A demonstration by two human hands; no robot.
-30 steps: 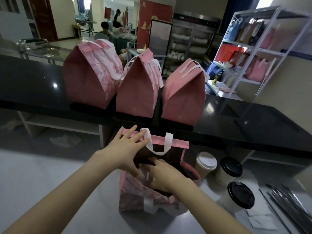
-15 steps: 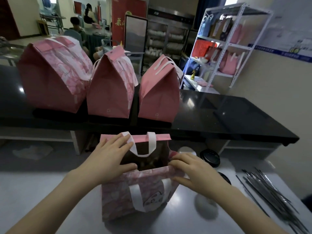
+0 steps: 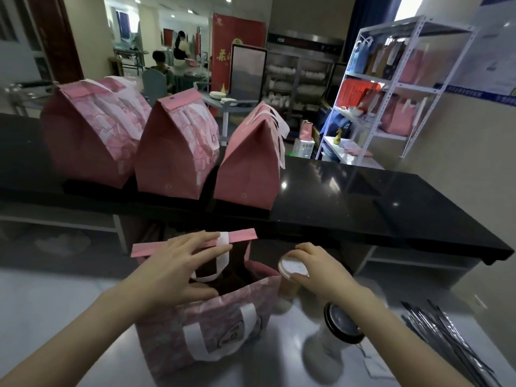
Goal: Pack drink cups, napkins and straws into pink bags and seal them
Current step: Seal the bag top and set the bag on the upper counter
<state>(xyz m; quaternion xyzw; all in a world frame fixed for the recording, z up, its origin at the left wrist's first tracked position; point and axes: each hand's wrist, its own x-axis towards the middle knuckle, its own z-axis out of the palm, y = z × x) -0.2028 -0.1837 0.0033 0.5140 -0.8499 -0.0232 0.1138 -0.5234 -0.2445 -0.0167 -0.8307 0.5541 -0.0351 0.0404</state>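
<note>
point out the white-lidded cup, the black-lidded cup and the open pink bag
white-lidded cup (image 3: 291, 267), head view, on its lid
black-lidded cup (image 3: 341, 323), head view, on its lid
open pink bag (image 3: 217, 317), head view, on its near wall

One wide-angle head-worn view, forward and downward, close over the grey worktop, black counter beyond.

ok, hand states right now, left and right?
Left hand: open, straight fingers on the rear flap of the open pink bag.
Right hand: closed round the white-lidded cup.
</note>
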